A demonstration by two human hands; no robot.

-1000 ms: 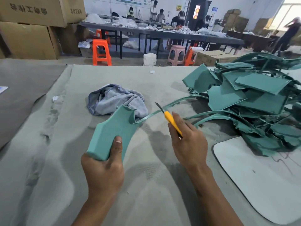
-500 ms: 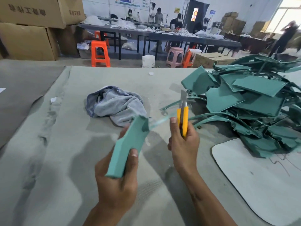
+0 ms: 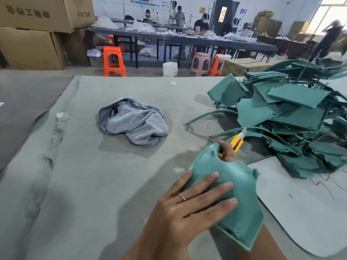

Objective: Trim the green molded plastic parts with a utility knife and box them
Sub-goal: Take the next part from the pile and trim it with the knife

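- Grey felt covers the work table, and a pale board is laid on it at the near right.
- Cardboard boxes are stacked at the far left; orange stools, a pink stool and long tables with seated people are seen beyond.
- A crumpled grey cloth is left on the felt, well apart from the hands.
- A pile of green parts is heaped at the right, with thin curved strips reaching toward the middle.
- One green molded part is held near the front, over the board's edge.
- The left hand is laid flat on the part, fingers straight and spread.
- The right hand is largely hidden behind the part; its fingers are curled round a yellow utility knife, whose extended blade is pointed up and to the far right, toward the pile.
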